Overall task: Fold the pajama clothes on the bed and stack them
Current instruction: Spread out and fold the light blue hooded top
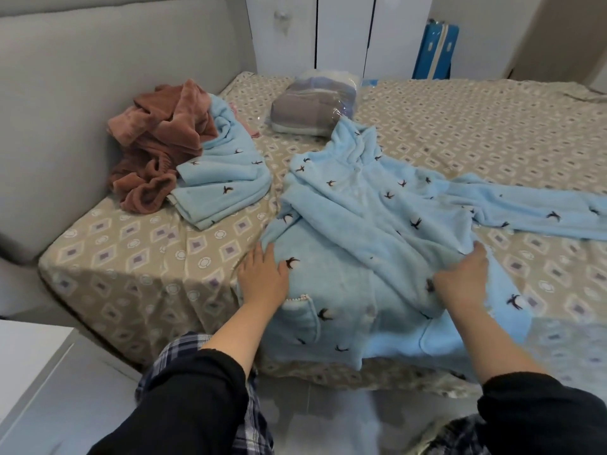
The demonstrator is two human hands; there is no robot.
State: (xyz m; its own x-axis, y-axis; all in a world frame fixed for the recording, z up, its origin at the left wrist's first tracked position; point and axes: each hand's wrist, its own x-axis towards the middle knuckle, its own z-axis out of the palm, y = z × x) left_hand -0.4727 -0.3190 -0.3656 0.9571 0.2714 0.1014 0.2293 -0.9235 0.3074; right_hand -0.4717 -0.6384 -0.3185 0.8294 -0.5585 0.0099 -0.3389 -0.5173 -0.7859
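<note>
Both hands (262,277) (463,277) on blue top (345,224); right fingertips (437,280) perhaps buried.

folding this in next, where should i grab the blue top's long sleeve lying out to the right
Probably take the sleeve about midway, with the right hand coming from above on the right side. It lies flat and stretched out across the bed, and its cuff runs out of frame.

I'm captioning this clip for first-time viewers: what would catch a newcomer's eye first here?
The pale blue pajama top with dark bird prints lies spread over the near edge of the bed, the left hand and right hand both resting on it. Behind, by the grey headboard, a rumpled rust-brown garment sits beside a second blue pajama piece.
</note>
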